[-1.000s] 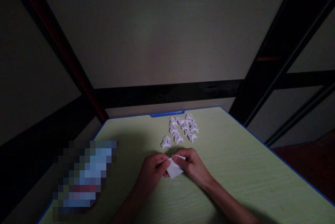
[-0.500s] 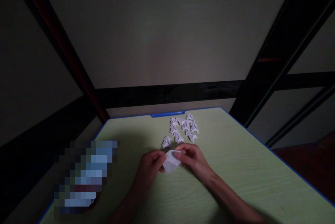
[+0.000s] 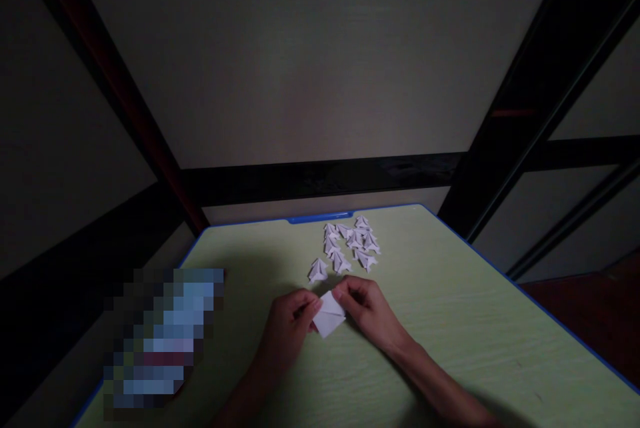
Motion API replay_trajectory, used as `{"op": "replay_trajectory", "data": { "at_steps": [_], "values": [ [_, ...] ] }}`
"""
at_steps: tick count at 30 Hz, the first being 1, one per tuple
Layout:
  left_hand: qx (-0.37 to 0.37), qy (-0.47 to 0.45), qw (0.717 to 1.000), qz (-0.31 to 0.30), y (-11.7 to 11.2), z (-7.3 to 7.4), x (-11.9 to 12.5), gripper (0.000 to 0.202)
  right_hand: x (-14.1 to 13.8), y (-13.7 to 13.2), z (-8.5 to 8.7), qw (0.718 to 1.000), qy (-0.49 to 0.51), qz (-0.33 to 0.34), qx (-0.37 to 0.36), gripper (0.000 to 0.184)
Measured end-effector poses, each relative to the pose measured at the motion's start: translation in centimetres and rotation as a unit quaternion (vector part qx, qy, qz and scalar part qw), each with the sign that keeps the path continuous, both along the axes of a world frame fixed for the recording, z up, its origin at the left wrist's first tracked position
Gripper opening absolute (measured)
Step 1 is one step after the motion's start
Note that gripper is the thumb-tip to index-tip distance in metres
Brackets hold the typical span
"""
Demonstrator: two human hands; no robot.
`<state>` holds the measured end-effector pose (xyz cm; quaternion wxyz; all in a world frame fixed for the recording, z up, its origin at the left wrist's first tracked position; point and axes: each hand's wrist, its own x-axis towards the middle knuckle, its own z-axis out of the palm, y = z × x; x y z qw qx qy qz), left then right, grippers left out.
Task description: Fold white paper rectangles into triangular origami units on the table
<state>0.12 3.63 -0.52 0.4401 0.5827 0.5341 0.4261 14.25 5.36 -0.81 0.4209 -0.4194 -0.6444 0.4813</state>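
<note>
Between my two hands is a small folded piece of white paper (image 3: 330,317), roughly square with crease lines across its face. My left hand (image 3: 293,317) pinches its left corner between thumb and fingers. On the upper right edge, the thumb and fingers of my right hand (image 3: 366,306) are closed on the same paper. Just beyond my hands lies a folded white paper figure (image 3: 318,271), pointed at the top. Several similar paper figures (image 3: 340,261) sit in a loose cluster behind it.
The pale green tabletop (image 3: 450,321) has a blue edge and a blue handle (image 3: 321,217) at the far side. A pixelated object (image 3: 170,335) lies at the left. Behind the table stands a large panel (image 3: 320,61) with dark framing.
The folded paper has turned slightly and come a little nearer. My right thumb has shifted up to its top edge. The paper figures have stayed put.
</note>
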Motion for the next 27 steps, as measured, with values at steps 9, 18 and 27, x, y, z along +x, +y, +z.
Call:
{"op": "replay_trajectory", "data": {
  "at_steps": [9,18,27],
  "values": [
    [-0.003,0.017,1.000,-0.014,-0.09,-0.11,0.25,0.020,-0.06,-0.01,-0.11,0.996,-0.061,-0.055,0.018,0.023],
    [0.014,0.003,0.996,0.086,0.41,0.36,-0.40,0.018,-0.37,0.10,0.21,0.999,0.036,-0.029,-0.011,0.022],
    [-0.020,-0.077,0.995,0.064,0.49,0.58,-0.40,0.020,-0.11,-0.03,0.00,0.996,0.055,0.061,-0.016,0.021]
  ]
}}
